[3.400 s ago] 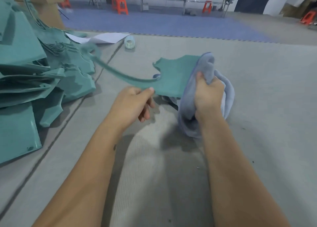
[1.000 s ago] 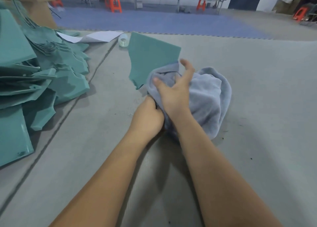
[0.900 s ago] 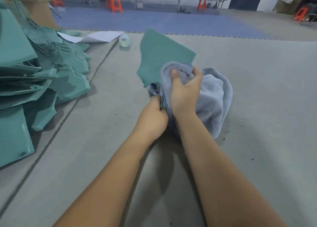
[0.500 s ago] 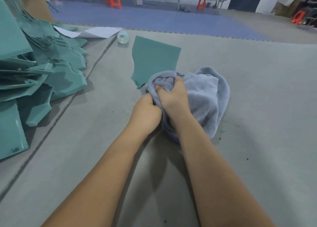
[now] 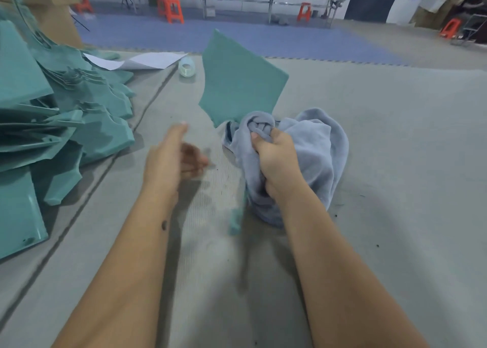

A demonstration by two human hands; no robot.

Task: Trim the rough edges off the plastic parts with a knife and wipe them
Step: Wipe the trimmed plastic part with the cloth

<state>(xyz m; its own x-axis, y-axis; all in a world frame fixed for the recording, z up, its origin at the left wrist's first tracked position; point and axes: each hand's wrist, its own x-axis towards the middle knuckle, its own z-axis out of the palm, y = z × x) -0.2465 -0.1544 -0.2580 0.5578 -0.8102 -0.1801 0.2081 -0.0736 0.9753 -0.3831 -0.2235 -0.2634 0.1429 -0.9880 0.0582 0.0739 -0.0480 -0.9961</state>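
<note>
My right hand (image 5: 276,160) is closed around a blue-grey cloth (image 5: 316,150), and the cloth is bunched around a teal plastic part (image 5: 237,84). The part's flat upper section stands tilted above the cloth. A thin teal strip of it sticks out below the cloth, blurred. My left hand (image 5: 174,158) hovers to the left of the cloth with fingers apart and blurred, holding nothing and apart from the part. No knife is visible.
A tall pile of teal plastic parts (image 5: 52,116) fills the left side of the grey work surface (image 5: 395,137). A clear tape roll (image 5: 185,67) and white paper (image 5: 137,60) lie at the back. Small dark specks dot the surface near the cloth.
My left hand has let go of the part's lower end and swung left, away from the cloth. My right hand still grips the cloth around the part, which now tilts further up.
</note>
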